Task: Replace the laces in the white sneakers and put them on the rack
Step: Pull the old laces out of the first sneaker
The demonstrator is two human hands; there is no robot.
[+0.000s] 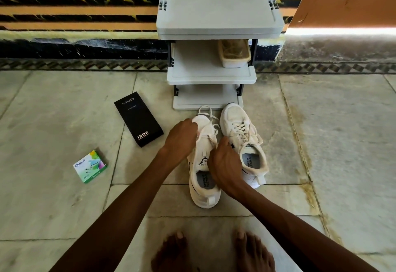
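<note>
The nearer sneaker (202, 196) stands on the stone floor (53, 111) just in front of the rack (214, 4), toe toward it and heel toward the person. Its lace (204, 107) is loose, with slack loops lying over the toe. The left hand (182, 136) rests over the front of this sneaker, its fingers curled and pinching the lace at the eyelets. The right hand (225, 164) bends over the tongue of the same sneaker with its fingers curled down. The back of the hand hides the fingertips, so I cannot tell whether they hold anything.

The other sneaker (240, 130) stands touching the first on its right, a little farther forward, with its lace threaded and its toe at the foot of the rack.

The rack is grey plastic with three shelves. On the middle shelf, at the right, sits a pale tray (234, 55) with something brownish inside.

To the left of the sneakers a black box (138, 119) lies flat on the floor. Farther left and nearer the person lies a small green box (90, 166). The person's bare feet (171, 252) show at the bottom edge.
</note>
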